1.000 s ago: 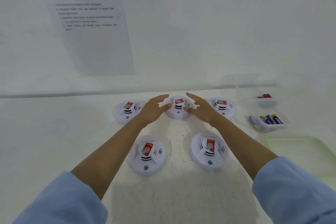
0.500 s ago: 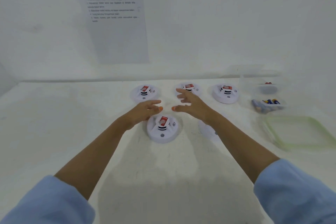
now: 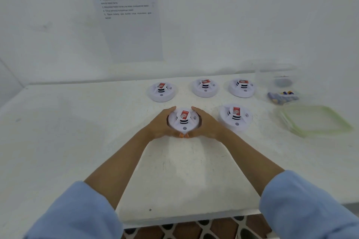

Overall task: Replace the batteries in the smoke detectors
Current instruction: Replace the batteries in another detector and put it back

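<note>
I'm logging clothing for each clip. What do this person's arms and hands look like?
The left sleeve and right sleeve are light blue and end near the elbows; the forearms are bare. The left hand and right hand wear no gloves, watch or rings that show. The thumbnails are painted orange.

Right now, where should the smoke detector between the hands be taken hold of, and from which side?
Grip the smoke detector by its round rim, coming in from both sides, as the left hand and right hand cup it. It is a low, wide disc lying flat, and its raised middle looks too small for a firm hold.
</note>
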A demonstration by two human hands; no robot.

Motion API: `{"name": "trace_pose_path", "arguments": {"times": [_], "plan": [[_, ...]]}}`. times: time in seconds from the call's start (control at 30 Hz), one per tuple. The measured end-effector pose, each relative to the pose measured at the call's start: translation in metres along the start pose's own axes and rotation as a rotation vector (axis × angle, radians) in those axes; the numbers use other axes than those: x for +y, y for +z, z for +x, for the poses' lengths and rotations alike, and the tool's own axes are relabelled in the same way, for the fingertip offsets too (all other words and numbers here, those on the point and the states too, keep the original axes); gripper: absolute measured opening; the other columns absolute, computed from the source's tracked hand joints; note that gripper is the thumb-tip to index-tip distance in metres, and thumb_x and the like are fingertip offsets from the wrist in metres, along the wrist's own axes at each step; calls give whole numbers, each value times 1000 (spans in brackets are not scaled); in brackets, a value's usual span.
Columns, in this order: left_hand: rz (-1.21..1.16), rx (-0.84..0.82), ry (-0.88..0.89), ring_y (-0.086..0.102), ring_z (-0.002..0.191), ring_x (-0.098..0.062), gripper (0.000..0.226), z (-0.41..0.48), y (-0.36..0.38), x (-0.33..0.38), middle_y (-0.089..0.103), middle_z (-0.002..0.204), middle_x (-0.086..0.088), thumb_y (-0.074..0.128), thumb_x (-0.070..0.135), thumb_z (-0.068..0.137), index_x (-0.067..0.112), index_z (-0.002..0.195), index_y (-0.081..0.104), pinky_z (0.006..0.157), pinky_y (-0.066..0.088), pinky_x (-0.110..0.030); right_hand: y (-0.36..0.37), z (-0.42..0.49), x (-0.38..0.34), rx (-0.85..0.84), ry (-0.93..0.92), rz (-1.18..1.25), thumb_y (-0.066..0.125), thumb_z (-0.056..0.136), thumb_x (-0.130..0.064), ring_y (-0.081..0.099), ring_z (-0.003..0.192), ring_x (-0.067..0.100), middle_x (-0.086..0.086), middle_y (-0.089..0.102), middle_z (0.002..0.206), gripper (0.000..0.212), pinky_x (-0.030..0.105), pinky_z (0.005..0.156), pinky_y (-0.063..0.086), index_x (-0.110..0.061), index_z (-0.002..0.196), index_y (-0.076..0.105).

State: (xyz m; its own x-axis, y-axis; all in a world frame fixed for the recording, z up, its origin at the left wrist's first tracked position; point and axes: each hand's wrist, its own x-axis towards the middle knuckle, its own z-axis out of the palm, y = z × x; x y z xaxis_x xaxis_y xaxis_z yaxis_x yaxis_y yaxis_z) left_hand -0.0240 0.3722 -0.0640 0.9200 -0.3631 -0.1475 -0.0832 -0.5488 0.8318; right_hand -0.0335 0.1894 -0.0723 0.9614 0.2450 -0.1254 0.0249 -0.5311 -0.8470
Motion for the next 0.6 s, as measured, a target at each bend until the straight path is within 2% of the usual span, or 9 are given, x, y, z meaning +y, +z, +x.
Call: {"name": "trace_pose_path", "arguments": {"times": [0.07, 0.13, 0.27, 0.37, 0.47, 0.53, 0.6], "plan": [[-11, 30, 6, 37, 126, -12, 111, -1, -1, -1, 38, 144, -4, 88, 16, 47, 10, 141, 30, 100, 28, -19, -1, -1, 0, 14, -4, -1, 82, 63, -4, 32, 135, 19, 5, 32, 147, 99, 18, 100, 27, -7, 143, 24], [-33, 47, 19, 41, 122, -11, 109, -2, -1, 0, 41, 141, -3, 81, 24, 42, 11, 139, 33, 96, 32, -20, -1, -1, 1, 33, -17, 12, 83, 61, -3, 39, 129, 17, 6, 39, 142, 96, 17, 95, 31, -9, 140, 30], [-97, 67, 49, 44, 117, -10, 110, -2, -3, 12, 44, 133, 0, 84, 18, 41, 12, 139, 34, 94, 38, -21, -11, -4, -7, 52, -36, 109, 81, 62, 4, 46, 113, 11, 5, 44, 137, 90, 18, 86, 39, -11, 138, 34], [-125, 75, 81, 42, 119, -12, 107, 5, -7, 31, 42, 135, 0, 89, 10, 48, 15, 139, 33, 96, 41, -26, -34, -5, -15, 53, -51, 145, 84, 59, -1, 50, 112, 14, -1, 45, 134, 96, 23, 85, 45, -16, 139, 34], [-134, 96, 130, 46, 120, -11, 98, 17, -2, 58, 46, 127, 5, 88, 2, 54, 16, 136, 36, 81, 45, -12, -66, -9, -22, 58, -74, 161, 85, 57, -2, 50, 116, 18, -4, 45, 134, 95, 23, 85, 48, -21, 137, 37], [-142, 106, 169, 52, 112, -1, 83, 26, 6, 78, 50, 115, 11, 84, -4, 58, 21, 127, 43, 66, 45, -4, -89, -13, -21, 69, -97, 169, 83, 59, 1, 53, 111, 12, -10, 50, 125, 84, 14, 75, 50, -25, 127, 42], [-152, 103, 203, 52, 109, 0, 83, 38, 18, 95, 50, 116, 10, 83, -4, 58, 21, 126, 43, 63, 44, -1, -112, -17, -16, 84, -104, 167, 82, 59, 2, 54, 108, 11, -15, 51, 117, 83, 17, 77, 51, -30, 123, 42]]}}
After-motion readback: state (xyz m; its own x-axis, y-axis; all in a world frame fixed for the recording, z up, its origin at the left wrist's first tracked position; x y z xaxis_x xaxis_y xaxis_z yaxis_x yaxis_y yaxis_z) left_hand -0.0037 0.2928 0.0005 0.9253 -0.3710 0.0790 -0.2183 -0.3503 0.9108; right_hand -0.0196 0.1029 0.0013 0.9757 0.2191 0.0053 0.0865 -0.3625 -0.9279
